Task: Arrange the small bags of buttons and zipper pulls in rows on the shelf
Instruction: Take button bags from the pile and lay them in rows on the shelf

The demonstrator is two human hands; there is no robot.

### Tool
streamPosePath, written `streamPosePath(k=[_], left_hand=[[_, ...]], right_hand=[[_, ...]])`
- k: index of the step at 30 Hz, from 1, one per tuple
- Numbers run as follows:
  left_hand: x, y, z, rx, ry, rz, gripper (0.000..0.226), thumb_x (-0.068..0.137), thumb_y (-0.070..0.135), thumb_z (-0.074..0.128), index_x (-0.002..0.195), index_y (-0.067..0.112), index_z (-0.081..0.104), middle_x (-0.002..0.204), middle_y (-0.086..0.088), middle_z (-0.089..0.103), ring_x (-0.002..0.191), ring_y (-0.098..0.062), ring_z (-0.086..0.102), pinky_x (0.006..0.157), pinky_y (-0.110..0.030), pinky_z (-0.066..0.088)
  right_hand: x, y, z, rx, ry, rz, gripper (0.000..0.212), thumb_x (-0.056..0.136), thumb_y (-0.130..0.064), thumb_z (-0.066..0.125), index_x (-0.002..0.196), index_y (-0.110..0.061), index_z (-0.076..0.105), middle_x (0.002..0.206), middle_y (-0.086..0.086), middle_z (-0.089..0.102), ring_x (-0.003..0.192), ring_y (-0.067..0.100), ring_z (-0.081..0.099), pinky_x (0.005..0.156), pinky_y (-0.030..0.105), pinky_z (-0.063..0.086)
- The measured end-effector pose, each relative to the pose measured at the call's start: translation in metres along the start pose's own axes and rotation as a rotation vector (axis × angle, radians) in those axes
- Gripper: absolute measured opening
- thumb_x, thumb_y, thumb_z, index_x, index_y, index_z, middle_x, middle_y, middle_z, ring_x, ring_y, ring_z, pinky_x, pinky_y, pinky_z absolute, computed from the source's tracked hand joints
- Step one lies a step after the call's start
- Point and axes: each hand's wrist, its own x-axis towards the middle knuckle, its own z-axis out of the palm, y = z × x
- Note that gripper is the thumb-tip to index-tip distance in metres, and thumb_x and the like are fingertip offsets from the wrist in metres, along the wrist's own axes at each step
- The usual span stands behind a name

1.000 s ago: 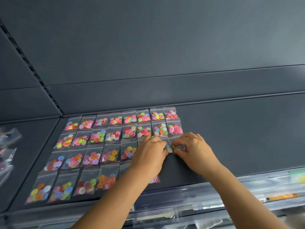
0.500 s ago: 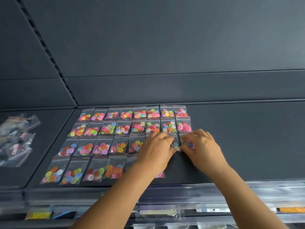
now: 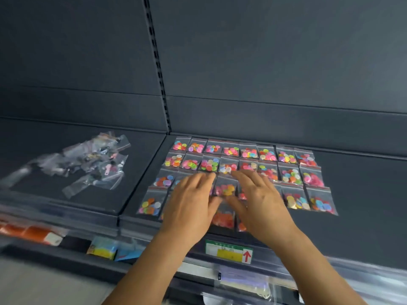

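Note:
Small clear bags of coloured buttons (image 3: 286, 157) lie in several neat rows on the dark shelf (image 3: 363, 194). My left hand (image 3: 189, 203) and my right hand (image 3: 257, 199) hover side by side over the middle of the grid, fingers spread and straight, holding nothing. They cover part of the two nearest rows; one bag (image 3: 225, 190) shows between them. A loose heap of clear bags with zipper pulls (image 3: 92, 164) sits on the neighbouring shelf panel to the left.
A slotted upright (image 3: 157, 67) divides the back wall. Bare shelf lies right of the grid. A clear price rail (image 3: 229, 253) with a green and yellow label runs along the front edge; packaged goods (image 3: 103, 249) show on the level below.
Both hands let go of the bags at the right end of the third row and moved left over the grid with fingers straightened. The view swung left, bringing the zipper-pull heap into sight.

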Motion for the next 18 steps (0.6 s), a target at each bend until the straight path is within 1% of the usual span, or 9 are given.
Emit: streamPosePath(k=[5,8,11,13,18], left_hand=[[-0.030,-0.079,-0.037,0.036,0.030,-0.048,0.057,0.092,0.041,0.050,0.143,0.023,0.034,0.140,0.004,0.045,0.129,-0.016,0.036,0.105,-0.029,0.030],[-0.046,-0.127,-0.057,0.055,0.039,-0.071,0.057,0.093,0.041,0.048,0.144,0.022,0.033,0.142,0.004,0.043,0.131,-0.015,0.034,0.107,-0.027,0.027],[-0.060,-0.173,-0.075,0.071,0.044,-0.084,0.057,0.093,0.042,0.048,0.145,0.022,0.032,0.143,0.004,0.041,0.132,-0.015,0.033,0.108,-0.028,0.026],[-0.068,-0.200,-0.086,0.077,0.047,-0.096,0.057,0.093,0.041,0.049,0.144,0.021,0.034,0.141,0.003,0.044,0.130,-0.016,0.035,0.107,-0.029,0.028],[-0.077,-0.258,-0.105,0.090,0.041,-0.125,0.057,0.094,0.042,0.047,0.144,0.021,0.033,0.142,0.002,0.043,0.130,-0.016,0.035,0.107,-0.028,0.028]], right_hand=[[0.019,-0.082,0.034,0.011,-0.046,-0.092,0.055,0.091,-0.039,0.055,0.140,-0.019,0.040,0.142,0.000,0.044,0.130,0.021,0.038,0.107,0.033,0.031],[0.027,-0.131,0.057,0.035,-0.057,-0.110,0.056,0.091,-0.041,0.053,0.140,-0.020,0.039,0.142,-0.001,0.043,0.131,0.020,0.037,0.108,0.034,0.031],[0.038,-0.178,0.080,0.041,-0.071,-0.126,0.057,0.092,-0.044,0.050,0.142,-0.021,0.035,0.144,-0.003,0.040,0.132,0.018,0.034,0.110,0.030,0.025],[0.044,-0.205,0.093,0.043,-0.091,-0.132,0.058,0.092,-0.045,0.048,0.142,-0.021,0.034,0.145,-0.003,0.038,0.133,0.017,0.032,0.110,0.029,0.022],[0.061,-0.254,0.117,0.043,-0.123,-0.137,0.058,0.092,-0.046,0.048,0.142,-0.022,0.034,0.146,-0.004,0.037,0.134,0.017,0.032,0.111,0.030,0.024]])
